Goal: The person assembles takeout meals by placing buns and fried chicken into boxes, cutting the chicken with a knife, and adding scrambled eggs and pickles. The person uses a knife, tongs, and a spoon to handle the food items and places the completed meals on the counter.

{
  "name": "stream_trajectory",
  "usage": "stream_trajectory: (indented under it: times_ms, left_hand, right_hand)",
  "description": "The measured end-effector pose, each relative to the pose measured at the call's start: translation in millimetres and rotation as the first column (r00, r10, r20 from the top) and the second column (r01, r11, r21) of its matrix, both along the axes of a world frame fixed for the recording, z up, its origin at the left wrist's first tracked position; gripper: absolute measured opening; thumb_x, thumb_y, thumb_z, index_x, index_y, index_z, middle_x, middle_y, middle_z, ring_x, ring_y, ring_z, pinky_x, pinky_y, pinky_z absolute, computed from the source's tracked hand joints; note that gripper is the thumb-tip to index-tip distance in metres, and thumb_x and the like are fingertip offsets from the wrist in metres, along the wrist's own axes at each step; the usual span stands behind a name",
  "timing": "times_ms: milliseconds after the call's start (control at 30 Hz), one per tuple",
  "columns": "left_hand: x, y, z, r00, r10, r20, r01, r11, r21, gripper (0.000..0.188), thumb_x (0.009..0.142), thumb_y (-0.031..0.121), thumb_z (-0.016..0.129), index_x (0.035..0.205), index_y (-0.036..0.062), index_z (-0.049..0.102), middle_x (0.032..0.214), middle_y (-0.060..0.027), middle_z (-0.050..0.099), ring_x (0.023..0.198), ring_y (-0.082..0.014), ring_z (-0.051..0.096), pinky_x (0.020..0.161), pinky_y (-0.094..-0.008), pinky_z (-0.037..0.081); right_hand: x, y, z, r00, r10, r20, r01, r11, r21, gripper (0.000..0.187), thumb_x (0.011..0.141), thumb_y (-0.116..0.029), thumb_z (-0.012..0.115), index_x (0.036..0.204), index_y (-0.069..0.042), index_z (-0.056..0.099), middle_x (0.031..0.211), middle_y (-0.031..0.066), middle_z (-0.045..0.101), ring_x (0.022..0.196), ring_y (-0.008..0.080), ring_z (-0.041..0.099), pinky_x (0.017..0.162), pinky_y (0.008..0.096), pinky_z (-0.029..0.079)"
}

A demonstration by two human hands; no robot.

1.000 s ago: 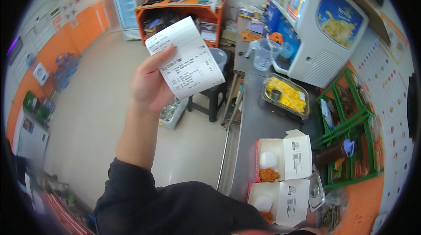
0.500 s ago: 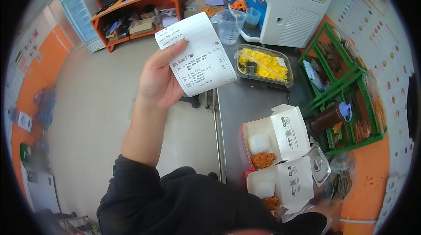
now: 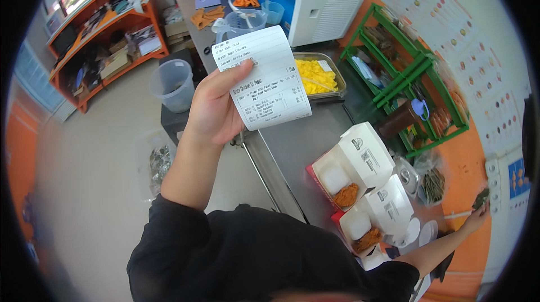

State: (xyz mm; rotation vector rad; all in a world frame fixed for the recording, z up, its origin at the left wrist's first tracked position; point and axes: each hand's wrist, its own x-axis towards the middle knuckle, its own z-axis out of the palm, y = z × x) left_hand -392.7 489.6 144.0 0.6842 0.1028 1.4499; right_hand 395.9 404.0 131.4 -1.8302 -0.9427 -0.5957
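Observation:
Up in front of me, my left hand point(image 3: 219, 105) pinches a curling white printed receipt point(image 3: 267, 85), thumb on its face. My right arm reaches out to the far right, where my right hand point(image 3: 477, 218) grips a small dark green, packet-like thing point(image 3: 481, 198) near the wall; its exact kind is too small to tell. Between the arms, on the steel counter, stand two open takeaway boxes. The farther box point(image 3: 368, 153) and the nearer box point(image 3: 391, 207) each hold a white rounded portion, seemingly wrapped rice, and a piece of fried chicken point(image 3: 346, 195).
Behind the receipt, a tray of yellow food point(image 3: 318, 77) sits beside a measuring jug point(image 3: 247, 20). Green racks point(image 3: 394, 77) hold packets and a brown bottle point(image 3: 396, 122). A metal lidded container point(image 3: 406, 175) and a plastic bag point(image 3: 432, 184) lie beyond the boxes. A clear bucket point(image 3: 173, 85) stands left.
My view has turned, bringing the bucket into sight. My right hand, blurred near the boxes before, is now stretched far right with the dark green thing. The left hand still holds the receipt.

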Motion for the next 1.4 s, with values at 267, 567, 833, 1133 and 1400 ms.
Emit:
stream_trajectory:
  times_ms: [267,567,833,1133,1400]
  left_hand:
    - [-2.8,33.9,-12.0,0.960,-0.277,0.047,0.273,0.960,0.066,0.039,0.094,0.011,0.043,0.129,-0.0059,0.039,0.125,-0.0227,0.052,0.114,-0.0357,0.053,0.095,-0.0495,0.045]
    - [-13.7,51.1,-61.2,0.956,-0.278,-0.089,0.268,0.957,-0.111,0.044,0.095,0.016,0.042,0.133,-0.0048,0.034,0.131,-0.0228,0.046,0.122,-0.0368,0.046,0.102,-0.0535,0.036]
    - [-79.4,49.2,-125.9,0.966,-0.253,-0.054,0.216,0.903,-0.371,0.043,0.095,0.014,0.042,0.132,-0.0065,0.034,0.130,-0.0227,0.047,0.119,-0.0347,0.049,0.098,-0.0504,0.042]
    - [-130.8,34.7,-137.2,0.988,-0.084,-0.132,0.020,0.904,-0.428,0.038,0.094,0.015,0.044,0.127,-0.0044,0.041,0.122,-0.0197,0.054,0.111,-0.0326,0.055,0.094,-0.0482,0.046]
    - [-134.8,57.8,-136.6,0.983,0.046,-0.178,-0.114,0.910,-0.399,0.041,0.094,0.018,0.047,0.129,-0.0016,0.040,0.124,-0.0179,0.054,0.111,-0.0324,0.056,0.093,-0.0500,0.047]
  right_hand:
    - [-296.5,-89.6,-21.8,0.929,0.340,-0.146,-0.330,0.940,0.089,0.018,0.091,-0.015,0.057,0.106,-0.006,0.062,0.091,-0.0015,0.058,0.078,0.0064,0.049,0.066,0.0188,0.040]
    - [-366.1,-40.4,-90.0,0.374,0.654,-0.658,-0.204,0.750,0.629,0.009,0.089,-0.006,0.056,0.096,-0.009,0.051,0.078,0.0006,0.056,0.056,0.0054,0.049,0.046,0.0193,0.039]
    - [-244.4,53.1,-42.6,0.554,0.430,-0.713,0.009,0.853,0.522,0.042,0.091,-0.028,0.056,0.126,-0.008,0.046,0.110,0.0113,0.056,0.087,0.0222,0.062,0.070,0.0333,0.052]
    - [-358.5,120.6,-18.2,0.956,0.275,-0.105,-0.251,0.948,0.195,0.070,0.090,-0.046,0.051,0.142,-0.005,0.029,0.147,0.0238,0.020,0.138,0.0330,0.018,0.111,0.0428,0.015]
    - [-458.9,275.9,8.2,0.551,0.786,-0.281,-0.695,0.245,-0.676,0.051,0.086,-0.038,0.060,0.124,-0.004,0.052,0.117,0.0167,0.057,0.109,0.0322,0.054,0.094,0.0378,0.043]
